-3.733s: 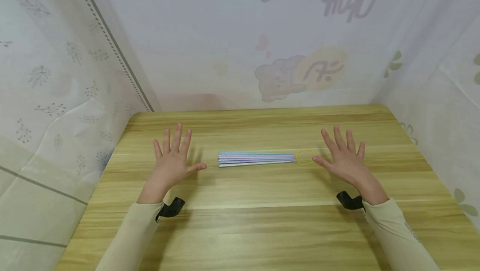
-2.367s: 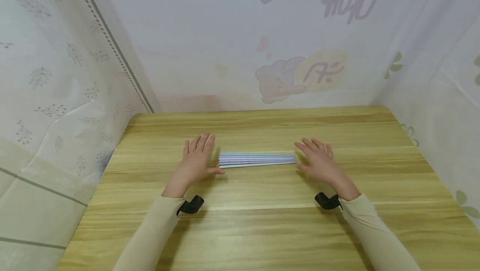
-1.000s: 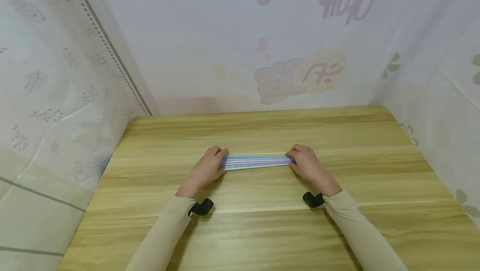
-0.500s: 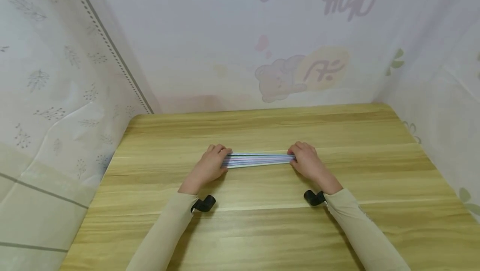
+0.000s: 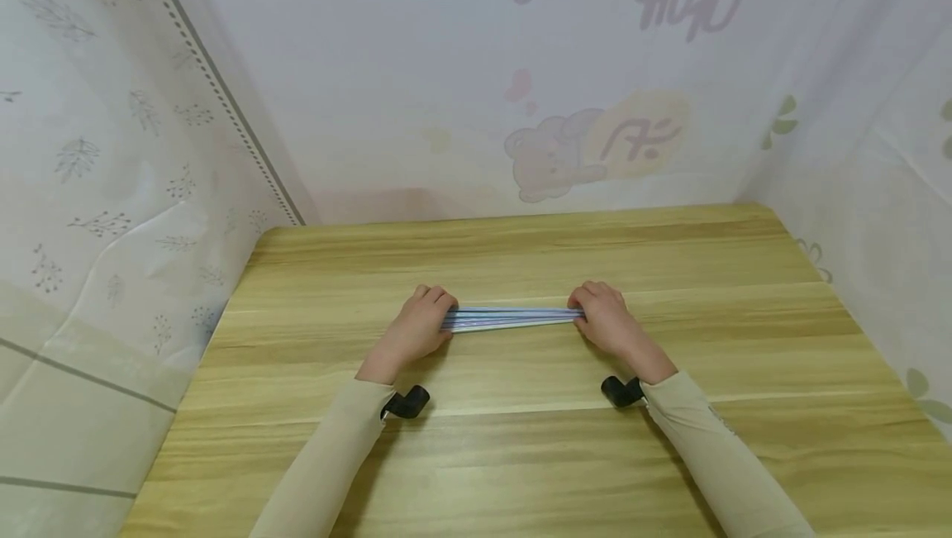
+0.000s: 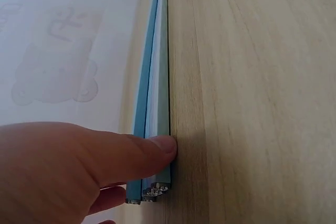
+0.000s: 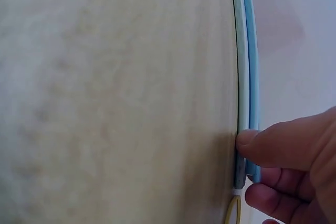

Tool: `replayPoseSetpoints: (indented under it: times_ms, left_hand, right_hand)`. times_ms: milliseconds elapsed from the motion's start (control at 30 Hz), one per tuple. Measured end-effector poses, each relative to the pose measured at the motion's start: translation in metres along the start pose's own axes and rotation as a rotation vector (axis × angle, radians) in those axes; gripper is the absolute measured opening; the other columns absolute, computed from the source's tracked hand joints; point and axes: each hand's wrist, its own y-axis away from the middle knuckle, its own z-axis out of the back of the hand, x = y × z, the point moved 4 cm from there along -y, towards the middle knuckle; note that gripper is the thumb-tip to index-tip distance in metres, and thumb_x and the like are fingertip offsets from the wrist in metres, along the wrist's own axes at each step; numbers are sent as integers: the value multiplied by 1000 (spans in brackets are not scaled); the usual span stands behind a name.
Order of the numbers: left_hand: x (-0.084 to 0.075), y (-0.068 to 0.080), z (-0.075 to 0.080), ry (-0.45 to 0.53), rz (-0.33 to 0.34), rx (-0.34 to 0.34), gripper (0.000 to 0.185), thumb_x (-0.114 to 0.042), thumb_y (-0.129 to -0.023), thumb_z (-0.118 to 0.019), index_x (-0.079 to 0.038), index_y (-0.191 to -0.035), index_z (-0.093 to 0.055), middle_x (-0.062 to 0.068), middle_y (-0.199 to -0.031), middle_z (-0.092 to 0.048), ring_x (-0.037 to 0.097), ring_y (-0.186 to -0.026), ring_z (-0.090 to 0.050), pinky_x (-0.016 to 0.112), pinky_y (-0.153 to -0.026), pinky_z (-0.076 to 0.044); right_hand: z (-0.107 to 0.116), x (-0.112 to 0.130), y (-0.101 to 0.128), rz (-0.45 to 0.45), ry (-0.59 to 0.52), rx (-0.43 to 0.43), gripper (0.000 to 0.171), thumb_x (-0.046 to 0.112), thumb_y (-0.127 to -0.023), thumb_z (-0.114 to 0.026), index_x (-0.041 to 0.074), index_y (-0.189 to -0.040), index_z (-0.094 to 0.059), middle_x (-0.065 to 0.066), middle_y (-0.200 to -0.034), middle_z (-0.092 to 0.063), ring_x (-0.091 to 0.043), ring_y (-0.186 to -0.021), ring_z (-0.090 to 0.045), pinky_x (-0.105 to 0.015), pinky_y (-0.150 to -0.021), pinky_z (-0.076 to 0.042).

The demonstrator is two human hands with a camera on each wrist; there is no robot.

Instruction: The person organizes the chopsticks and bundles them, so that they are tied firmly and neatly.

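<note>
- Long beige sleeves (image 5: 327, 464) cover both arms down to the wrists.
- A small black camera mount (image 5: 407, 402) sits strapped under each wrist.

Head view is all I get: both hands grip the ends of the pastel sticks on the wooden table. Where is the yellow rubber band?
Observer: The thin yellow rubber band lies on the wooden table just beyond the right end of the bundle of pastel blue sticks.
Operator: Right thumb placement?
Observer: The right hand has its thumb tip pressing the bundle's near side, close to that end.
Operator: And the left?
Observer: The left hand presses the near side with its thumb tip likewise.
</note>
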Motion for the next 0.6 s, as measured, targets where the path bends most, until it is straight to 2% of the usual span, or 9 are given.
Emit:
replayPoseSetpoints:
  times_ms: [133,267,433,600]
  left_hand:
    - [0,-1,-1,-4,3,18,40,-15,-80,-76,-3,-116,-62,11,-109,-59,29,-104,-49,40,-93,-43]
    - [0,0,-1,-9,-4,15,30,-15,-81,-75,-7,-109,-67,8,-104,-57,27,-101,-48,39,-91,-42]
    - [-2,-1,-2,-19,-25,0,26,-13,-81,-75,-7,-104,-65,7,-104,-61,26,-101,-52,39,-92,-43]
    - [-4,-2,-1,-21,-6,20,24,-9,-82,-72,-6,-105,-66,8,-102,-62,25,-96,-53,39,-88,-44]
  right_hand:
    - [-1,1,0,1,14,10,14,4,-80,-73,4,-92,-66,-8,-90,-61,-28,-87,-55,-50,-84,-42]
    - [-1,1,0,9,27,-1,13,3,-79,-74,4,-89,-67,-7,-88,-60,-27,-84,-53,-48,-79,-42]
    - [-1,1,0,-12,9,18,14,3,-79,-73,5,-89,-64,-6,-86,-60,-26,-83,-54,-47,-79,-42]
    - [-3,2,0,-15,-18,34,12,2,-80,-71,6,-90,-65,-6,-87,-62,-26,-84,-55,-46,-78,-42]
